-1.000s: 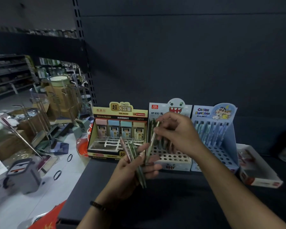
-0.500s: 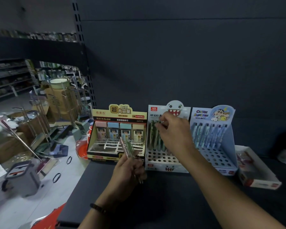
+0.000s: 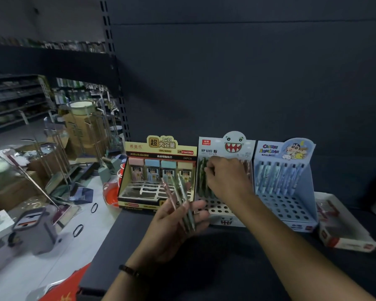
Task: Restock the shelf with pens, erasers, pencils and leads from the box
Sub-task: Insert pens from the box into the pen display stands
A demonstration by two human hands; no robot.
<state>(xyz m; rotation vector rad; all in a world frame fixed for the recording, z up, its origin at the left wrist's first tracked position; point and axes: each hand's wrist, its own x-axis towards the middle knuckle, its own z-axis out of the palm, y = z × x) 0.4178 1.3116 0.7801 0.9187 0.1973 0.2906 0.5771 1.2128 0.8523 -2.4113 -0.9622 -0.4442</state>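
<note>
Three display boxes stand on the dark shelf [image 3: 237, 253]: a yellow lead-refill box [image 3: 139, 192], a white monster-face pencil display [image 3: 224, 216] and a blue cartoon pen display [image 3: 291, 211]. My left hand [image 3: 172, 231] grips a small bunch of mechanical pencils [image 3: 181, 198], green and pink, in front of the lead box. My right hand [image 3: 226, 179] reaches into the monster display's back row and pinches a green pencil [image 3: 202, 170] standing among the others there.
A shallow white and red carton [image 3: 343, 237] lies on the shelf at the right. To the left, on the floor, are cardboard boxes [image 3: 80, 127], mop stands and grey mop buckets [image 3: 30, 233]. The shelf's dark back panel rises behind the displays.
My right hand carried a green pencil from the bunch up into the monster display's back row. My left hand drew back toward me, then rose again with the remaining pencils.
</note>
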